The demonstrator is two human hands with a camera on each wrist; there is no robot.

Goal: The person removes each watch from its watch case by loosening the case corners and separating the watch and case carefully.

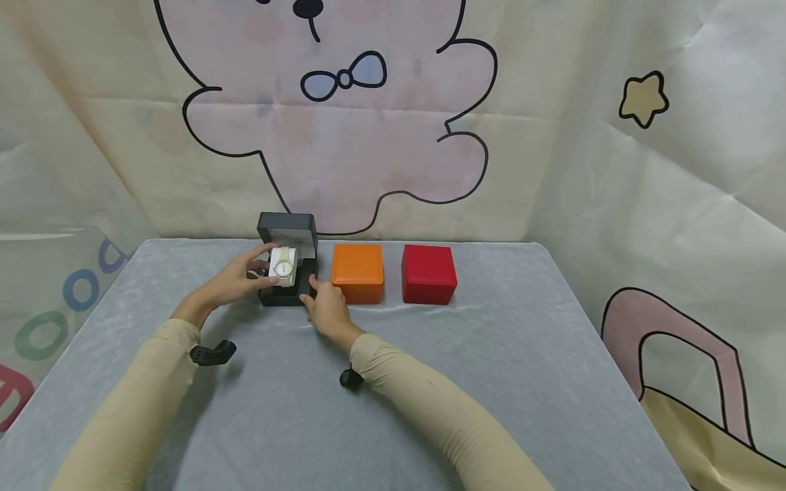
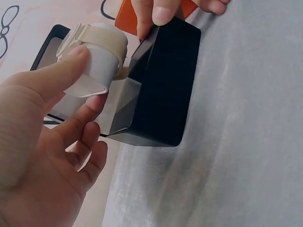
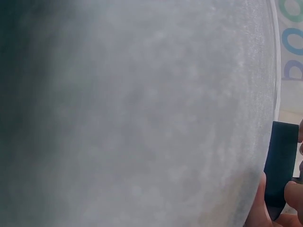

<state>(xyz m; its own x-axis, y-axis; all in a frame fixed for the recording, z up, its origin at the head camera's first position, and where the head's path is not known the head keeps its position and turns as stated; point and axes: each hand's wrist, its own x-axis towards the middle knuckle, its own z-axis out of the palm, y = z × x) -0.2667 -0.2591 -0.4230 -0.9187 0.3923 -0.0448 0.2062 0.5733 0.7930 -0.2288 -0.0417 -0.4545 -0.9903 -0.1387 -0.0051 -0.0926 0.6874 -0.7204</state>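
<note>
My left hand (image 1: 236, 276) pinches a white watch cushion (image 2: 105, 71) between thumb and fingers. A wristwatch (image 1: 284, 268) with a cream strap and light dial is wrapped round the cushion. They are held over the open base of a black watch box (image 1: 287, 296), whose hinged lid (image 1: 286, 222) stands raised at the back, showing a light lining. My right hand (image 1: 330, 312) grips the box at its right front corner; in the left wrist view, fingertips (image 2: 162, 14) lie over the edge of the box wall. The right wrist view catches only part of the box (image 3: 281, 163).
Just right of the black box stands a closed orange box (image 1: 357, 273), with a closed red box (image 1: 428, 274) farther right. All three boxes are near the back edge of the grey cloth-covered table (image 1: 491, 382). Behind hangs a printed curtain (image 1: 393, 150).
</note>
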